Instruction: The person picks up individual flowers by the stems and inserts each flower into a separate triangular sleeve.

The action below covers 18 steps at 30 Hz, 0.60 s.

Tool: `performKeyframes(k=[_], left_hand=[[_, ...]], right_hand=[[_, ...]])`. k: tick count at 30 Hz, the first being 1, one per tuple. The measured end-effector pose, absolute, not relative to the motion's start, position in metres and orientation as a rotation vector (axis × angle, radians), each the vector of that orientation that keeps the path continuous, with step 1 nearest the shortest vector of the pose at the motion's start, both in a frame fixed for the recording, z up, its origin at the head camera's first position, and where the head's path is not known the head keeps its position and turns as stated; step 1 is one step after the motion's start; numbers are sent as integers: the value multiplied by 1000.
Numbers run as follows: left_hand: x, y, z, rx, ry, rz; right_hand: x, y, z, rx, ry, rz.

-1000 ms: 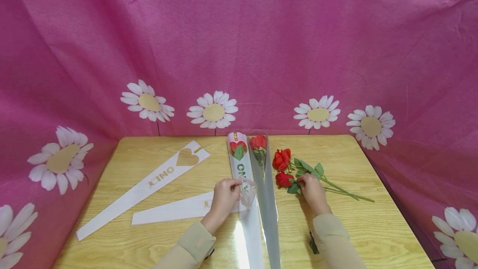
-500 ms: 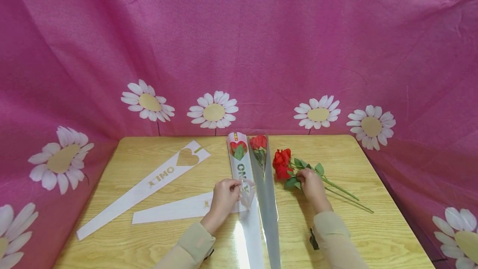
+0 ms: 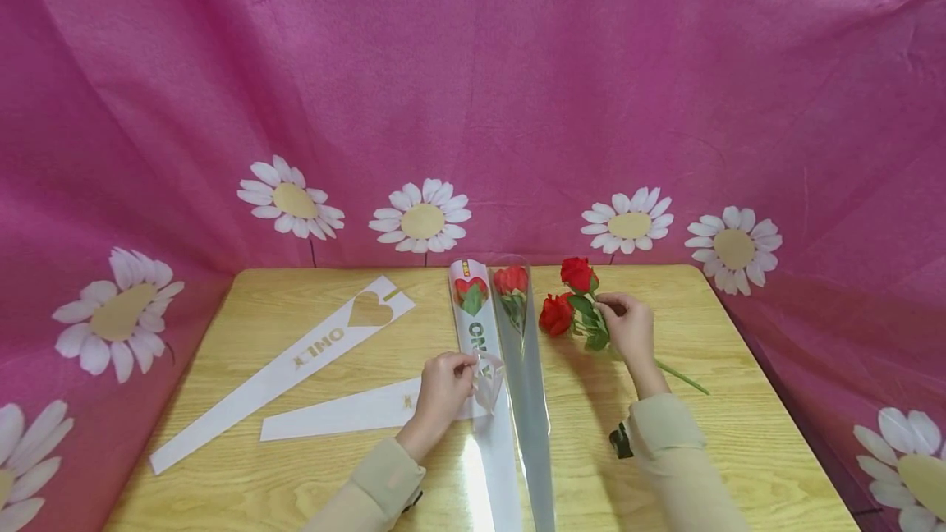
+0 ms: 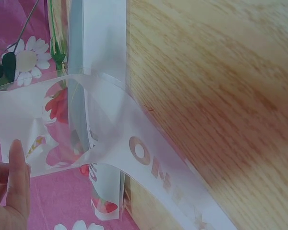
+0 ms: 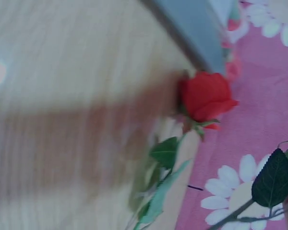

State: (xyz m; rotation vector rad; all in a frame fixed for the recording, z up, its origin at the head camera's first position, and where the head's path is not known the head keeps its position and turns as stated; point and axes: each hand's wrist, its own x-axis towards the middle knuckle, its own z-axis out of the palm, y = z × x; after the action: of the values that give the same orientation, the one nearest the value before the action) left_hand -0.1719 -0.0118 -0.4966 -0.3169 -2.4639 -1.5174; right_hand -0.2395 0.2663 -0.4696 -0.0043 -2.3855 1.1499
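Note:
My left hand pinches the mouth of a white and clear flower sleeve printed in gold, whose narrow end points left. In the left wrist view that sleeve bows open, with fingers at its edge. My right hand pinches a red rose by the stem just under its bloom, raised over the table. Another red rose lies beneath it; in the right wrist view this lying rose shows its bloom and leaves, while only a leaf and stem of the held one appear.
Two filled sleeves lie side by side mid-table: a white ONLY sleeve and a grey-backed one, each with a rose inside. A flat white sleeve lies at left. Pink daisy-print cloth walls the wooden table.
My right hand has lifted one rose from beside the other, up and toward the back of the table. My left hand stays in place with the sleeve.

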Motion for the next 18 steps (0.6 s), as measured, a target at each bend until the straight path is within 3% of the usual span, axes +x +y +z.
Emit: performKeyframes(k=[11, 18], left_hand=[[-172, -12, -496, -315, -2491, -1513], [-172, -11, -496, -300, -2509, -1515]], right_hand=[[-238, 273, -452, -532, -1968, 1815], [-231, 273, -448, -651, -1466, 2212]])
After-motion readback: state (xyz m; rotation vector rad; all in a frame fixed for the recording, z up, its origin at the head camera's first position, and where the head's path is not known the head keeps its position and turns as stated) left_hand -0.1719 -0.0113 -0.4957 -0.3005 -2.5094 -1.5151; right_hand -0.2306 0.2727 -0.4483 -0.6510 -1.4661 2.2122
